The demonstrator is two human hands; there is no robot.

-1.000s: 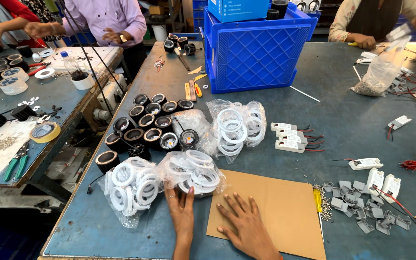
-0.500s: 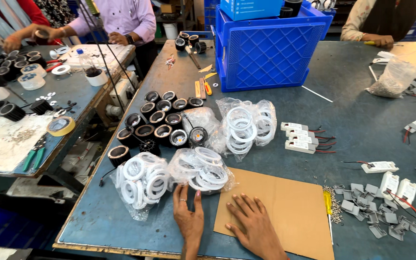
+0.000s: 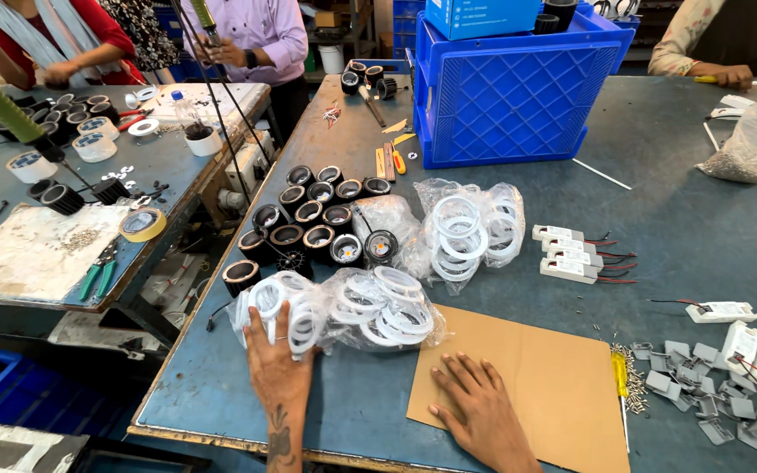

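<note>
Left hand (image 3: pixel 278 355) reaches into a clear bag of white rings (image 3: pixel 280 307); right hand (image 3: pixel 481 405) lies flat on cardboard (image 3: pixel 541 385).
Left fingers, slightly spread, touch rings at their tips; a light pinch on one ring would probably lift it cleanly. Right fingers splay, holding nothing.

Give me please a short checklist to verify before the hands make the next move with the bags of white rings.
1. Left hand touches the nearest bag of white rings: ok.
2. Right hand lies flat on the cardboard sheet, holding nothing: ok.
3. Bag is sealed: cannot tell.
4. Black round housings stand apart from the left hand: ok.
5. Bag sits well away from the table edge: not ok, it is close.
6. Yellow screwdriver is clear of the right hand: ok.
</note>
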